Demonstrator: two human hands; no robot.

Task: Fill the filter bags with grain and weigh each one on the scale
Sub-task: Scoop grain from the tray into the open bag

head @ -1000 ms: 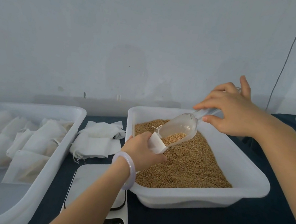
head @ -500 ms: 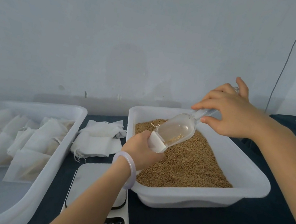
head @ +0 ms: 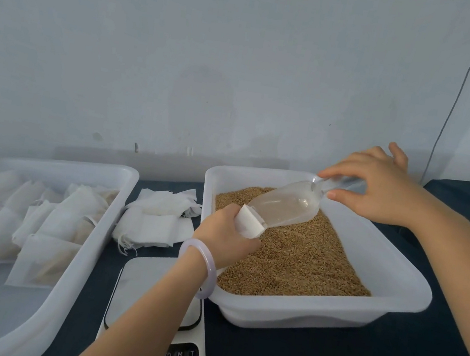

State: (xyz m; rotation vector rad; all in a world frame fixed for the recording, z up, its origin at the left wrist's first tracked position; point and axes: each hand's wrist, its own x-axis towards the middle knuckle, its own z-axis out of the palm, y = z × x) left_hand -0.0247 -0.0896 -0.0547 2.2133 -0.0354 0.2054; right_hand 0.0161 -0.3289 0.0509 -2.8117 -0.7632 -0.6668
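Filling is the step in hand. The filter bag (head: 248, 225) is gripped in the curled fingers of the left hand (head: 226, 234), with its mouth held open just above the grain (head: 307, 258). The lip of the clear scoop (head: 284, 205) rests directly against that mouth, tilted down toward the grip. The scoop handle is pinched between thumb and fingertips of the right hand (head: 378, 193), up and beyond the bag. The scoop bowl looks empty, so the charge appears to be delivered. Below both grips lies the grain tub (head: 391, 305). Beneath the left wrist, just outside the tub wall, sits the scale (head: 150, 284). Further out from the left grip lie a stack of flat unfilled bags (head: 157, 222) and a second tub (head: 124, 182) holding filled bags (head: 46, 226).

Next move, as judged: withdraw the scoop, keep the bag mouth upright to prevent spillage, and lower the bag onto the scale. If the reading is short, a further partial scoop is required.
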